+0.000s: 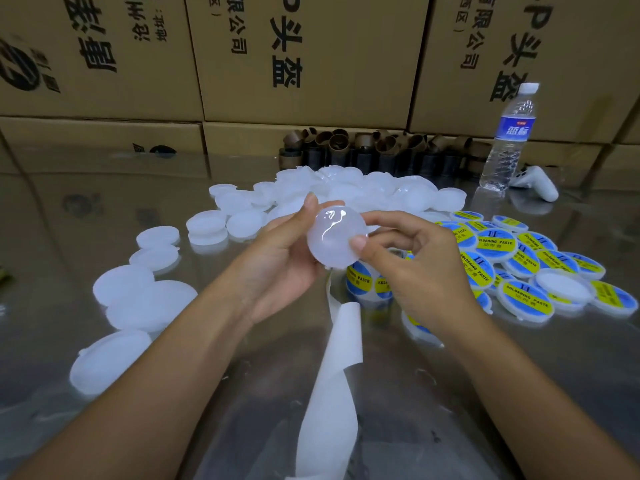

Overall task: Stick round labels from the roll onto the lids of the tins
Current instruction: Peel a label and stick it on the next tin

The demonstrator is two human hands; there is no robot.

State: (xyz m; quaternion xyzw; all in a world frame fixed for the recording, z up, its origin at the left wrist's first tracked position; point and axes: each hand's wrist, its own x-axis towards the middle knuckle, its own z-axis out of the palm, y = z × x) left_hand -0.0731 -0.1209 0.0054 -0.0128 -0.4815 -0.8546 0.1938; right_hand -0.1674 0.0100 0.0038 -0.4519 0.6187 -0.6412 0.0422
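above the worktop (519,375), the left hand (277,265) cups a blank white tin (334,237), thumb on its top rim; the right hand (422,268) has its fingers (384,221) pinching the tin's right edge. the label roll (362,280) sits under the right hand. labelled tins (498,242) lie heaped to the right, blank tins (145,299) to the left.

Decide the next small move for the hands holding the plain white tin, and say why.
Probably the right hand should let go and reach down to the label roll to peel a label, while the left hand holds the tin. The tin is bare and neither hand seems to hold a label.
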